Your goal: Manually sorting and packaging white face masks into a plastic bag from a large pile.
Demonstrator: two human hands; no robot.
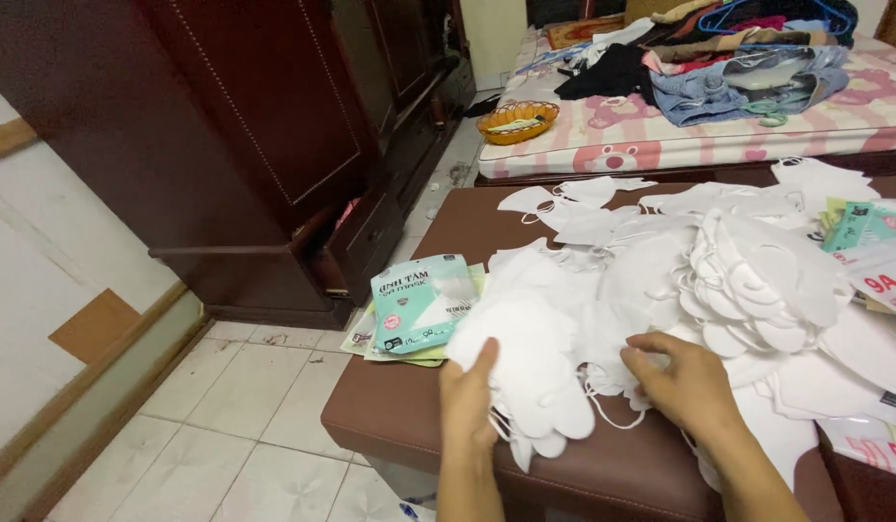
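Partly hidden: left hand [470,404] under masks [525,372].

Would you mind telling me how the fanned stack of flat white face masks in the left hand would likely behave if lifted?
The stack of flat white face masks looks thin and light, so probably floppy. Its layers already fan apart under the left hand, so they may slide loose. Dangling ear loops could snag.

Your left hand [470,401] and right hand [688,385] are bare, no gloves, rings or watch showing, and both forearms come up sleeveless from the bottom edge
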